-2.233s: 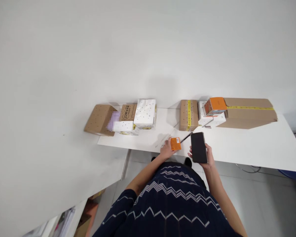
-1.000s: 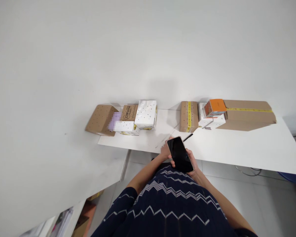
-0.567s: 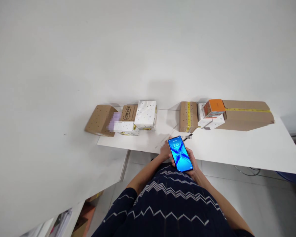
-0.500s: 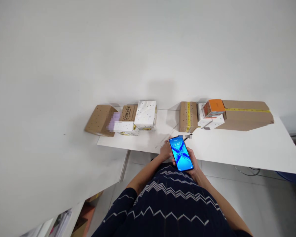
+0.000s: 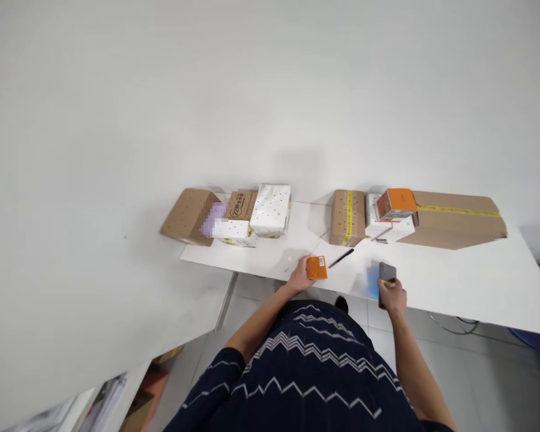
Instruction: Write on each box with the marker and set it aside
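My left hand [image 5: 299, 276] is closed around the side of a small orange box [image 5: 317, 267] near the table's front edge. A white barcode label shows on that box. Farther right, my right hand [image 5: 393, 295] grips a phone [image 5: 387, 272] over the front edge. The phone's dark back faces me, and a blue glow falls on the white table [image 5: 450, 276] beside it. Between the hands, just right of the orange box, a black pen [image 5: 341, 258] lies on the table.
To the left stand a brown carton [image 5: 186, 216], a printed brown box [image 5: 242, 206] and white boxes [image 5: 271, 210]. At right are a taped brown box [image 5: 347, 217], another orange box [image 5: 396, 204] on white boxes, and a long carton [image 5: 459, 219]. A wall rises behind.
The phone has moved right in my right hand and turned its lit screen away from me. The small orange box, earlier hidden behind the phone, now shows in my left hand.
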